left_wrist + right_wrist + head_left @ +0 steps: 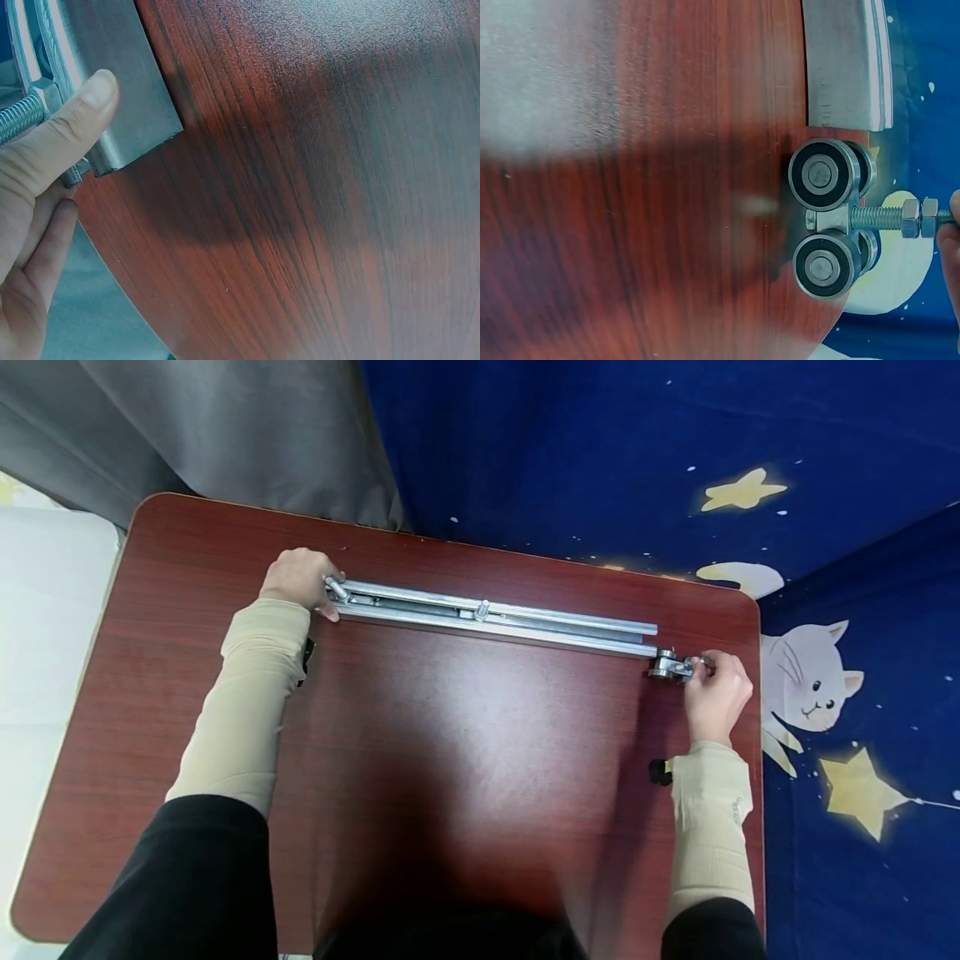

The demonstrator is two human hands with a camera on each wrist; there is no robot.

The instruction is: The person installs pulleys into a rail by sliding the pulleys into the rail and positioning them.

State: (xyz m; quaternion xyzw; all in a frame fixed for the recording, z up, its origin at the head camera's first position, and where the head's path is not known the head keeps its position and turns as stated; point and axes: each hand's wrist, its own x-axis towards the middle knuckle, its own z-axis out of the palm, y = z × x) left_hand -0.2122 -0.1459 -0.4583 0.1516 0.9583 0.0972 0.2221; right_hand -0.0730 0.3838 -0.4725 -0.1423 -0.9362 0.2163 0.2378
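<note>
A long silver metal track [562, 640] with a slot along its top lies across the far part of the table. My left hand [300, 578] grips its left end, the thumb [94, 94] flat against the near wall. A threaded bolt [19, 120] stands up from the slot beside that thumb. Farther along, another bolt [482, 609] sticks out near the track's middle. Just off the right end, my right hand [716, 689] pinches the bolt of a roller trolley [821, 180]. Its wheels, with dark rings, are close to the track's end, and two nuts [919, 217] sit on the bolt.
The reddish-brown wooden table [465, 718] has rounded corners. A grey curtain [270, 435] and a blue curtain [562, 452] with stars and a cat hang along its far and right edges. A white surface [45, 627] lies beyond the left edge.
</note>
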